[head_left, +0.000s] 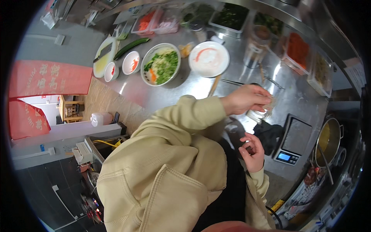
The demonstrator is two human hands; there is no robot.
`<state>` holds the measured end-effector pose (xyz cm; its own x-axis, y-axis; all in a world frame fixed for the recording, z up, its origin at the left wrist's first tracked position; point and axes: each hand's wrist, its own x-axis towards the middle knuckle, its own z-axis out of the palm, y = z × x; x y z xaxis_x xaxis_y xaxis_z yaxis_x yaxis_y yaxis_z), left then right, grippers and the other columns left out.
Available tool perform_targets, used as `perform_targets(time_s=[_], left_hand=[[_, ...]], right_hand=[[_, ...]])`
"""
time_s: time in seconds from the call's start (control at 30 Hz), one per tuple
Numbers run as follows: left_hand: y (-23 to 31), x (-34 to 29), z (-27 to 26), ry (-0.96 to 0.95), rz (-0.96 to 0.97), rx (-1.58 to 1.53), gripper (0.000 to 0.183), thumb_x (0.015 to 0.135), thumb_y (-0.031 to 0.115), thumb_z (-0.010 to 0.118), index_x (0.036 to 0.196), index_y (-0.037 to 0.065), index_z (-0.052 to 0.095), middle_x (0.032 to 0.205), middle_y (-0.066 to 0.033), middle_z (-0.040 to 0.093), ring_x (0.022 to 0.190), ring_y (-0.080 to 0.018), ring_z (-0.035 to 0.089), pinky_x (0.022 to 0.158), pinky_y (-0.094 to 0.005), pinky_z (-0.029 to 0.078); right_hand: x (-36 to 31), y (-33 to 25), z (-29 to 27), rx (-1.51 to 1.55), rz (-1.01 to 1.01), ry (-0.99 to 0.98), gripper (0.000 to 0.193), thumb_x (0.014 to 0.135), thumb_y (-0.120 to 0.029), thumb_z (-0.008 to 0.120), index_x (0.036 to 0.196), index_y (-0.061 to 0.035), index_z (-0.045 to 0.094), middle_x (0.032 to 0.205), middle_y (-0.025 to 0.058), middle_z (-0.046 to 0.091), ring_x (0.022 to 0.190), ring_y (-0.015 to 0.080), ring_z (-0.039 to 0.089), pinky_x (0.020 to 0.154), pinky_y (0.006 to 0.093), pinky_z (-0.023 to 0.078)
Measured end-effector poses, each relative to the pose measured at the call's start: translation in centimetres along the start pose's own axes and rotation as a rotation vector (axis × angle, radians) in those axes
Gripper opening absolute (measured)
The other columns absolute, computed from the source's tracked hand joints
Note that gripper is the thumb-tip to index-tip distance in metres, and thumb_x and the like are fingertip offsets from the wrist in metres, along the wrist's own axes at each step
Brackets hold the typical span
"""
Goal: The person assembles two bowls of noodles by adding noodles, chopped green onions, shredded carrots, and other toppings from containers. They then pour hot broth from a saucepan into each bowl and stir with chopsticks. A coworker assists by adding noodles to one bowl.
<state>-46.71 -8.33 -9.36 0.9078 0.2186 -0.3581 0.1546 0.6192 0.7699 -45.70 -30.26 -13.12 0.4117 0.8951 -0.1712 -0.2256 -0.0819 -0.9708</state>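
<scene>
My left hand [249, 99] reaches across to the right over the steel counter, its fingers pinched together. Something clear, perhaps glass or plastic, shows at the fingertips, too blurred to name. Just under this hand stands a shiny clear container [255, 116], partly covered by it. Nearer my body, my right hand [253, 152] is loosely curled with thumb and fingers apart, nothing visible in it. Beside the hands lies a crumpled black cloth or bag [266, 134]. To its right is a digital scale [296, 135] with a lit display and a bare platform.
A bowl of chopped greens [166, 63], a white plate with an orange smear [209, 58] and small bowls [131, 62] stand farther left, near a cucumber [129, 48] and a knife [103, 52]. Ingredient tubs [297, 52] line the back. A pot [328, 141] is at right.
</scene>
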Motion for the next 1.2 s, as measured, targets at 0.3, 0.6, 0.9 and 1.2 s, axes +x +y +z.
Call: perform_targets(time_s=[0.3,0.6,0.9,1.2], left_hand=[[11.0,-20.5,-18.8,0.420,0.242,0.330,0.022,0.084,0.010,0.069,0.103,0.000,0.064,0.089,-0.0064,0.066,0.073,-0.0117,0.063,0.068,-0.0240,0.055],[17.8,-16.2,-31.7,0.516,0.302,1.240,0.017,0.081,0.008,0.069,0.096,0.000,0.069,0.085,-0.0069,0.068,0.077,-0.0139,0.064,0.068,-0.0244,0.050],[19.8,-16.2,-32.0,0.538,0.255,1.838,0.029,0.074,0.023,0.066,0.103,0.019,0.071,0.096,-0.0102,0.069,0.090,-0.0304,0.064,0.079,-0.0407,0.050],[19.3,-19.0,-29.7,0.721,0.240,2.095,0.050,0.072,0.018,0.067,0.121,0.025,0.061,0.101,-0.0101,0.067,0.100,-0.0294,0.060,0.084,-0.0406,0.048]], right_hand=[[1.4,1.0,17.1,-0.001,0.022,-0.174,0.050,0.076,-0.001,0.070,0.123,-0.0062,0.054,0.102,0.0051,0.061,0.070,0.0071,0.056,0.054,0.0186,0.043],[0.8,-0.1,25.0,-0.064,0.015,-0.115,0.048,0.075,-0.005,0.073,0.120,-0.0075,0.056,0.101,0.0033,0.062,0.068,0.0050,0.056,0.050,0.0176,0.040],[0.9,-0.6,26.0,-0.071,0.000,-0.067,0.048,0.075,-0.006,0.074,0.120,-0.0091,0.057,0.100,0.0024,0.061,0.068,0.0042,0.055,0.051,0.0173,0.039],[2.5,-1.7,23.1,-0.036,0.004,-0.084,0.048,0.076,-0.006,0.073,0.120,-0.0093,0.056,0.099,0.0022,0.060,0.067,0.0051,0.054,0.053,0.0185,0.041]])
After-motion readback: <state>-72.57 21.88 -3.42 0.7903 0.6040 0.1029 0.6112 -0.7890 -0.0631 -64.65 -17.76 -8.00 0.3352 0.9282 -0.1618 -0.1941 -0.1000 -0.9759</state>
